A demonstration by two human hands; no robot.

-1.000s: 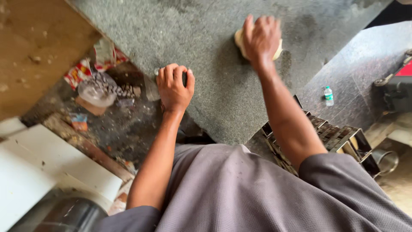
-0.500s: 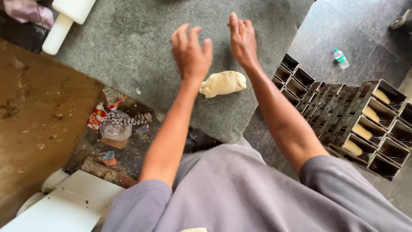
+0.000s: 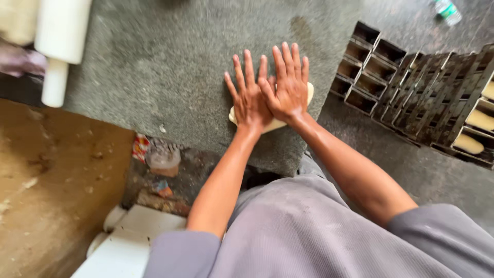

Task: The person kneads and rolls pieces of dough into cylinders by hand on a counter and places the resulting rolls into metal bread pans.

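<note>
A pale piece of dough (image 3: 309, 91) lies on the grey stone slab (image 3: 170, 67), mostly covered by my hands. My left hand (image 3: 249, 98) presses flat on it with fingers spread. My right hand (image 3: 288, 85) lies flat beside it, its thumb side overlapping the left hand, also pressing the dough. Only the dough's edges show below the palms and to the right.
A white rolling pin (image 3: 59, 44) rests at the slab's top left. Dark metal loaf tins (image 3: 411, 82), some holding dough, stand to the right. A small bottle (image 3: 446, 10) lies at top right. Litter (image 3: 159, 159) sits under the slab; a brown wooden surface (image 3: 46, 180) is on the left.
Both hands have come down from just above the dough to press flat on it side by side. The view has shifted, showing more of the loaf tins.
</note>
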